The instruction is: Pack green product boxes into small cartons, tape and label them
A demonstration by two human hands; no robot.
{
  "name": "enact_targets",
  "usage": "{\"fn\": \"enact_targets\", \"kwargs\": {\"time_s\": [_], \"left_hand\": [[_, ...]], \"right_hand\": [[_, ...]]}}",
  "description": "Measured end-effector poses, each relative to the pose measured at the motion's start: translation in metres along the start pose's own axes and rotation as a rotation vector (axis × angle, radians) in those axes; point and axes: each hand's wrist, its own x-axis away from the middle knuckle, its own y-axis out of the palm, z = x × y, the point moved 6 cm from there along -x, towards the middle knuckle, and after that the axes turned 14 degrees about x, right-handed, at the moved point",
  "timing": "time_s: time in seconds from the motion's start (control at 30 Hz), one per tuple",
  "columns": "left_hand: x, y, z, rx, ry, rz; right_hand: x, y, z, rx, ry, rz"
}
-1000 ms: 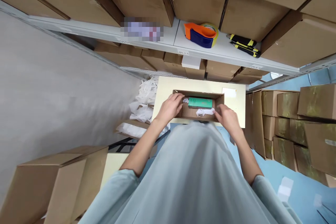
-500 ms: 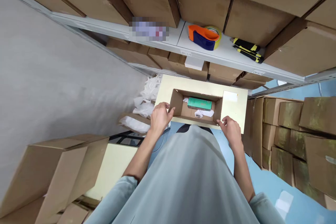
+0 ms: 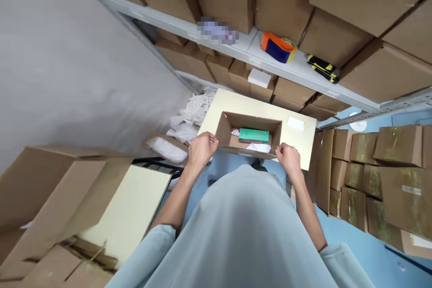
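Note:
An open cardboard box (image 3: 251,150) stands at the near edge of a cream table. Inside it lie a green carton (image 3: 254,135) and crumpled white paper (image 3: 259,147). My left hand (image 3: 202,148) is closed at the box's near left corner, its thumb close against the cardboard. At the near right corner, my right hand (image 3: 289,158) is closed too, thumb and fingers pressed together at the edge. Both hands appear to grip the box, though the fingertips are partly hidden.
Shelves of cardboard boxes rise behind, bearing an orange and blue tape dispenser (image 3: 277,47) and utility knives (image 3: 323,69). Taped boxes (image 3: 361,146) are stacked at right. White paper scraps (image 3: 189,119) and a large open box (image 3: 64,175) lie left. A white label (image 3: 295,123) rests on the table.
Fingers of both hands have curled in from a looser pose. The right hand has moved slightly inward. The box sits nearer the table's front edge, and my view has turned a little.

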Motion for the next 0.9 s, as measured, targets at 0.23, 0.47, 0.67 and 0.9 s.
{"fn": "enact_targets", "kwargs": {"time_s": [0.23, 0.47, 0.67, 0.9], "left_hand": [[0.104, -0.089, -0.150, 0.090, -0.129, 0.210], [0.241, -0.161, -0.323, 0.128, -0.401, 0.526], [0.341, -0.176, -0.416, 0.246, -0.581, 0.745], [0.406, -0.165, -0.463, 0.374, -0.729, 0.926]], "right_hand": [[0.051, 0.014, -0.135, -0.057, -0.253, 0.156], [0.116, 0.048, -0.325, -0.017, -0.632, 0.198], [0.168, 0.063, -0.458, 0.069, -0.938, 0.249], [0.194, 0.071, -0.565, 0.191, -1.141, 0.226]]}}
